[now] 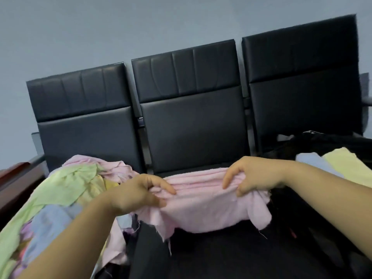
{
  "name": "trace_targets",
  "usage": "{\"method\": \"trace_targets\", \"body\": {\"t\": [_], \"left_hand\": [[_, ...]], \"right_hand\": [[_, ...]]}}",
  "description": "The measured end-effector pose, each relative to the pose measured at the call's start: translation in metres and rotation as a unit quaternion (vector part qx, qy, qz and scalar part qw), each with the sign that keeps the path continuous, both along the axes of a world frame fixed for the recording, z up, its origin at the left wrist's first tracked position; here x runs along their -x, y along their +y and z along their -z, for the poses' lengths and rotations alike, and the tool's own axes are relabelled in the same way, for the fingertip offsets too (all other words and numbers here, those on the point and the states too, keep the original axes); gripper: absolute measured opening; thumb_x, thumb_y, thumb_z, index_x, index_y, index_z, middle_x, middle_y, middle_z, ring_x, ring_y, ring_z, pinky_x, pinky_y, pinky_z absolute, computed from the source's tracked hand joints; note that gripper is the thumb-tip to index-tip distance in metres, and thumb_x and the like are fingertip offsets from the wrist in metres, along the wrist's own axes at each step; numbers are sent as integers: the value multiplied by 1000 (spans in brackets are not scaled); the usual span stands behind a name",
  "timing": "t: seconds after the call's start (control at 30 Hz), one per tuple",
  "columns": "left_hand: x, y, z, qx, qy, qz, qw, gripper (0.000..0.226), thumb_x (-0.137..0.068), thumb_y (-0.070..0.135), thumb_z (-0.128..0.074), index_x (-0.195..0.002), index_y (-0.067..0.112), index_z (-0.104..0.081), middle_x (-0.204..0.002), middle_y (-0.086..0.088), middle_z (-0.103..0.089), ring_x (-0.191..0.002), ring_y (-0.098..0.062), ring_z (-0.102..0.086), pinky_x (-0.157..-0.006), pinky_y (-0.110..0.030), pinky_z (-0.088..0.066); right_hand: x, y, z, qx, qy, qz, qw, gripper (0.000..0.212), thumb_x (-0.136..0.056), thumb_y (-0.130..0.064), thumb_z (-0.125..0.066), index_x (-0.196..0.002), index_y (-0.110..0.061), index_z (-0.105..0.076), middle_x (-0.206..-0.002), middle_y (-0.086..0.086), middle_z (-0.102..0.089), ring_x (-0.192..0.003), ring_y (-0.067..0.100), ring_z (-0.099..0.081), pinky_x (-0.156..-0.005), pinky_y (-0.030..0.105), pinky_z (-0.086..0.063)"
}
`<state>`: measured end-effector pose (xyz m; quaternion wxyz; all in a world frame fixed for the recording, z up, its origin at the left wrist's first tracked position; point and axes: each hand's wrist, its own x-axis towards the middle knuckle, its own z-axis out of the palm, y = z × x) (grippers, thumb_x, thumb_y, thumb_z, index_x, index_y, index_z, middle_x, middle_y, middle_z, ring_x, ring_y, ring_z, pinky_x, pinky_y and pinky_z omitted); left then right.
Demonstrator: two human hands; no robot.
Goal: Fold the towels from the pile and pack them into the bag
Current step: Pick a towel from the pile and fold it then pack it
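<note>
— Forearms (pixel 60 248) come in low from both bottom corners, mine, and meet on the pink towel (pixel 205 208). My left hand (pixel 138 193) pinches its left end, fingers over, thumb under. My right hand (pixel 253 174) pinches the right end the same way. Neither is slack.

— Where is the towel?

— Held up in front of the middle chair (pixel 193 125), stretched between the two hands. Its top edge is gathered in lengthwise pleats, and the lower part sags and hangs free. Loose threads show at the hem.

— How will it handle?

— Light, thin and limp, by my reckoning. It has no stiffness, so whatever isn't gripped droops. It's not slippery and there's nothing to break. The best hold is at the two short ends or the corners, as now. A grip mid-cloth would let both ends flop and spoil the fold.

— And round about?

— The pile (pixel 66 184) of unfolded towels is just to my left: green, pink, blue, yellow, all tangled. On my right a blue towel (pixel 314 162) and a yellow towel (pixel 346 164) lie flat side by side against a dark bundle (pixel 322 141), likely the bag. I can't tell whether they're in it or on it. A grey wall (pixel 100 27) stands behind.
</note>
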<state>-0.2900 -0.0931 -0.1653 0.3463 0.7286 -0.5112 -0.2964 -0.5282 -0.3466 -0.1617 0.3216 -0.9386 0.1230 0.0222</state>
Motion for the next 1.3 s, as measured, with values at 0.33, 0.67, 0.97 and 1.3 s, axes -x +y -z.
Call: {"method": "trace_targets", "body": {"t": [0.33,0.67,0.97,1.3], "left_hand": [[-9,-19,82,-106,2,18,994,41,-79,-6,-76,-96,31,-78,-95,16,-71,-84,-6,-64,-77,-25,-53],[1,-45,122,-122,-70,-50,989,39,-85,-7,-61,-93,29,-74,-71,31,-65,-53,7,-57,-53,-10,-45],[-12,-31,107,-185,-62,14,981,36,-77,3,-68,-93,33,-76,-87,7,-71,-69,-8,-63,-65,-29,-53],[-14,-15,123,-237,-19,28,971,32,-74,13,-74,-100,31,-77,-99,0,-72,-79,-16,-64,-74,-46,-57]], "right_hand": [[-4,-10,84,-81,62,65,993,35,-77,-11,-78,-94,-42,-76,-113,12,-64,-56,24,-58,-46,33,-51],[-23,-13,132,-16,111,89,990,42,-81,-10,-65,-89,-50,-71,-110,-2,-61,-67,22,-67,-61,37,-61],[-18,-11,113,-66,98,65,991,39,-75,-14,-68,-92,-48,-74,-116,-7,-62,-64,20,-63,-57,34,-57],[-11,7,117,-53,214,19,975,37,-77,-26,-79,-101,-52,-72,-115,-20,-60,-97,7,-63,-85,25,-55]]}}
